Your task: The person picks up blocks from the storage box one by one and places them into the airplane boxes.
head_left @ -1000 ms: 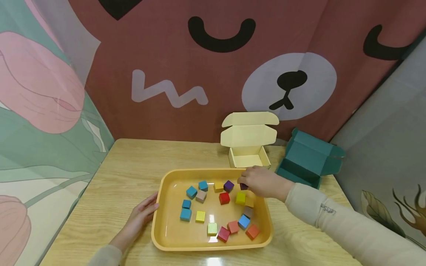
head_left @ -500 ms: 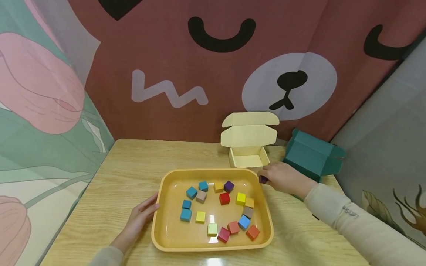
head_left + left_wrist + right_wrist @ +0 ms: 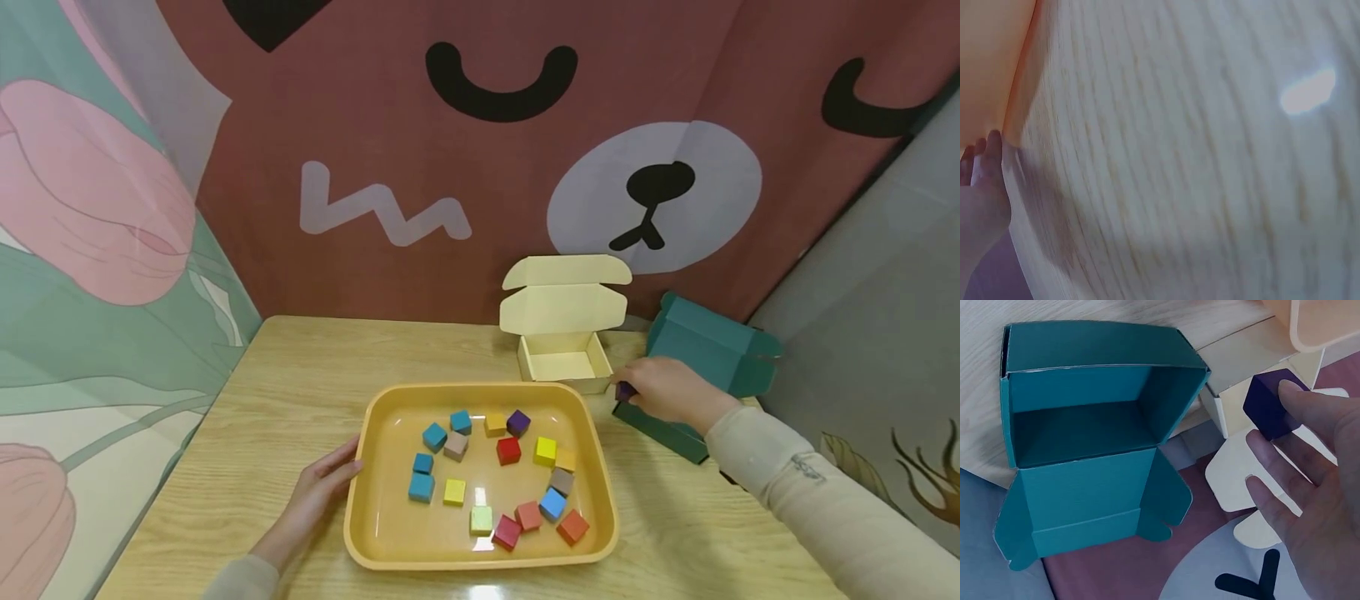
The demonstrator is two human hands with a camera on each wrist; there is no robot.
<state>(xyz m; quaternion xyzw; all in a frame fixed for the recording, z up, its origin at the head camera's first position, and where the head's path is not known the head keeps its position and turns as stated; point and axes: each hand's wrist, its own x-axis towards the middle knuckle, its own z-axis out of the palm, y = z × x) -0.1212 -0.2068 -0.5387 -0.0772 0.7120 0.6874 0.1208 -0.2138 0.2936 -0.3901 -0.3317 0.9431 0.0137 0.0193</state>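
Observation:
My right hand (image 3: 671,392) pinches a dark purple cube (image 3: 1272,403) between thumb and fingers. In the head view it is over the near left part of the open teal box (image 3: 693,337), just right of the cream box. The right wrist view shows the teal box interior (image 3: 1082,428) with nothing in it. My left hand (image 3: 318,492) rests with extended fingers against the left rim of the yellow tray (image 3: 352,533). Inside the tray lie several coloured cubes, among them a second purple cube (image 3: 518,422), a red cube (image 3: 508,451) and a lime cube (image 3: 481,521).
An open cream box (image 3: 566,362) with its lid raised stands behind the tray at the back of the wooden table (image 3: 300,367). A printed curtain (image 3: 375,125) hangs right behind the table, and a grey cloth (image 3: 870,292) borders it on the right.
My right hand has lifted the purple cube out of the tray's back right corner and carried it rightward to the teal box. The left hand has stayed at the tray.

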